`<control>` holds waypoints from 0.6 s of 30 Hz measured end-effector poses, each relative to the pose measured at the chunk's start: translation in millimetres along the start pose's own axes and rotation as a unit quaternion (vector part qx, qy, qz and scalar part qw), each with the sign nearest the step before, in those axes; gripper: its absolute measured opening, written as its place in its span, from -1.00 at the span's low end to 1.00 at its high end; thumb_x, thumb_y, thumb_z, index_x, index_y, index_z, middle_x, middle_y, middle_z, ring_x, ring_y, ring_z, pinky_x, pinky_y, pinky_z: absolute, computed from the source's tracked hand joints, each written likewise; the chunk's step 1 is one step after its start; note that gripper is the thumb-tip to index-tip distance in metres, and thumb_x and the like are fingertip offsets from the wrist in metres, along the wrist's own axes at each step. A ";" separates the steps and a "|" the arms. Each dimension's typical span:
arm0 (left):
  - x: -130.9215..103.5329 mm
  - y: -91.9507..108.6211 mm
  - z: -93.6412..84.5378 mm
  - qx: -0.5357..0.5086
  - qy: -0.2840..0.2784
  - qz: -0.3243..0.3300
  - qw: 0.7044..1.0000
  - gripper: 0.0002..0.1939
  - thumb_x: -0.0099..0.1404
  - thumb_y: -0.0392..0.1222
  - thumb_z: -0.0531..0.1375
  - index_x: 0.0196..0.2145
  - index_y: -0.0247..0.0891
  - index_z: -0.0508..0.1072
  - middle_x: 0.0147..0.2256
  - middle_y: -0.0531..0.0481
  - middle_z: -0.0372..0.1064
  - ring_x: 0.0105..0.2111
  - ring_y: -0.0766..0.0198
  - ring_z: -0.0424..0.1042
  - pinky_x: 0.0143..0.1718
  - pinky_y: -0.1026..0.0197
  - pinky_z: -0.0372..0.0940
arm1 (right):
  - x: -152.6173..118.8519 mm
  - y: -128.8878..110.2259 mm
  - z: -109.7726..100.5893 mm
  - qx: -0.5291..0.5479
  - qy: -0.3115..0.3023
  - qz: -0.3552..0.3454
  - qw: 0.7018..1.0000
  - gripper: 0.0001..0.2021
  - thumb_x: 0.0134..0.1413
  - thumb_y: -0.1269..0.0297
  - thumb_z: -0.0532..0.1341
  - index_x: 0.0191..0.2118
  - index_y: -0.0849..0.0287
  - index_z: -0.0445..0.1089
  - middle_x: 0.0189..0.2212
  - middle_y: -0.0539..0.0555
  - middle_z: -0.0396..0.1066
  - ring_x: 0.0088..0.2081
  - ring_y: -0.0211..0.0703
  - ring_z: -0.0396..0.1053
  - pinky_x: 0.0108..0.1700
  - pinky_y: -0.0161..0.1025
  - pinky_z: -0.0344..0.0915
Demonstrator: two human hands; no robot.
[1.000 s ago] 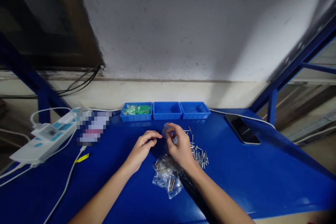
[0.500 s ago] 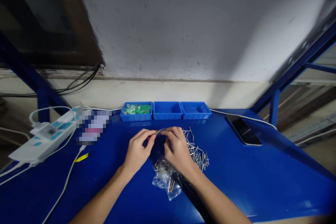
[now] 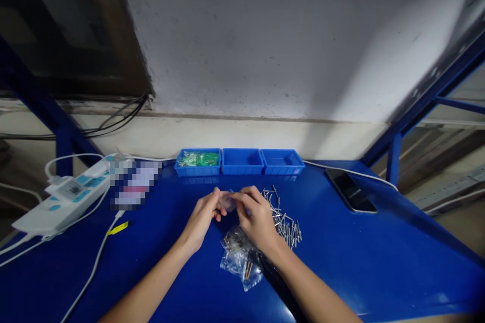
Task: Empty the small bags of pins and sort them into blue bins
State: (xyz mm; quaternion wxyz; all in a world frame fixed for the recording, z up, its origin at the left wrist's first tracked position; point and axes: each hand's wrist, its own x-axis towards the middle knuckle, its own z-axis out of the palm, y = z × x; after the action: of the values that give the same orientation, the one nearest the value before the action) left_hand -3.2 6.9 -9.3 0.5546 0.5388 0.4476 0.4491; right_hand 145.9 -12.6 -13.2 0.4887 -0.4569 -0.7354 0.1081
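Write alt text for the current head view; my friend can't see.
Fingers of a person's left hand and right hand handle a piece of clear plastic above a blue table. Nearby lie clear bags and metal pins, with three blue bins behind.

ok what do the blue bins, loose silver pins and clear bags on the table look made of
Blue bins: probably moulded plastic, semi-gloss, with faintly ribbed fronts. Silver pins: likely metal, given bright, shiny highlights. Clear bags: apparently thin plastic film, glossy and crinkled, brassy pieces showing through.

This looks like a workshop — a blue bench, small bins, loose metal pins, a scuffed wall.
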 end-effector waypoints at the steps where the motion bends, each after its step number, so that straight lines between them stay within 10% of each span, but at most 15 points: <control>1: 1.0 0.1 -0.7 -0.011 0.000 -0.006 1.000 -0.48 0.25 0.18 0.01 -0.27 -0.37 0.45 -0.45 -0.08 0.39 -0.50 0.32 0.32 -0.54 0.32 0.17 | -1.0 0.0 0.7 -0.006 -0.007 -0.015 1.000 -0.67 0.03 0.55 -0.01 -0.20 0.15 0.42 -0.28 0.14 0.31 -0.27 -0.15 0.31 -0.24 -0.22 0.28; 12: -4.2 4.4 -9.1 0.262 0.061 0.254 0.929 -0.80 0.29 -0.12 0.08 -0.29 -0.20 0.47 -0.31 -0.03 0.47 -0.30 0.24 0.44 -0.22 0.23 0.30 | 5.6 -8.6 -4.8 0.080 -0.014 0.066 0.994 -0.82 0.06 0.36 0.14 -0.18 0.14 0.36 -0.39 0.03 0.41 -0.34 -0.18 0.35 -0.26 -0.24 0.28; 18: -1.4 2.0 -9.9 0.308 0.017 0.174 0.935 -0.72 0.32 -0.04 0.03 -0.14 -0.20 0.40 -0.27 -0.03 0.45 -0.29 0.24 0.43 -0.26 0.23 0.29 | 28.6 -11.7 -35.0 -0.025 0.022 -0.006 0.999 -0.88 0.10 0.41 0.13 -0.33 0.13 0.41 -0.41 0.03 0.43 -0.34 -0.18 0.35 -0.26 -0.22 0.28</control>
State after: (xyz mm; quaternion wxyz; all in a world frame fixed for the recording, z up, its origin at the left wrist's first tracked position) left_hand -13.2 7.4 -7.5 0.2668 0.7453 0.4722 0.3877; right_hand 164.9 -6.9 29.1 0.4933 -0.4667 -0.7301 0.0764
